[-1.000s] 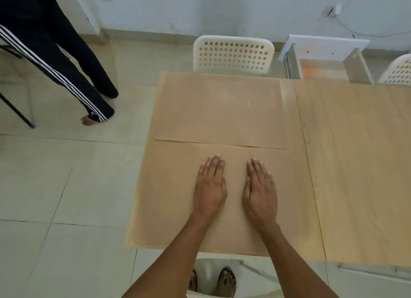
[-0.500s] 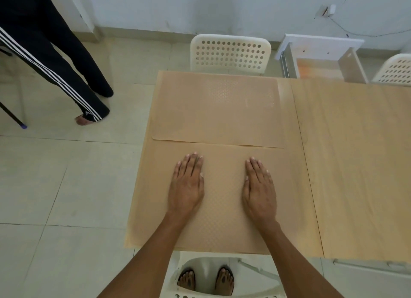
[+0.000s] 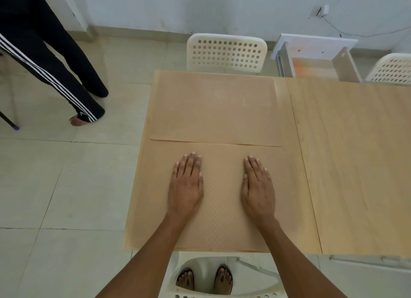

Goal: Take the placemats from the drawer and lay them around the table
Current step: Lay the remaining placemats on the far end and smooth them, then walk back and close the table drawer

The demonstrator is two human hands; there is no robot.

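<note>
A: Left hand (image 3: pixel 185 183) and right hand (image 3: pixel 258 186) lie flat, fingers released, on the near tan textured placemat (image 3: pixel 220 208), grasping nothing.

B: Risk?

A: Pushing could slide it over the second tan placemat (image 3: pixel 213 108), just beyond the fingertips.

B: Room?

A: Bare pale wooden bench (image 3: pixel 355 164) right of the right hand.

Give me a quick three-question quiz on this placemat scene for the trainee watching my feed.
1. True or false: both hands lie flat, palms down, on the near placemat.
2. Which shows placemats: A) the left table section, B) the right table section?
3. What stands open past the table's far edge, between the two white chairs?

Key
1. True: the left hand and right hand press flat on it, fingers together.
2. A: the near mat and the far placemat lie there.
3. The drawer.
</note>
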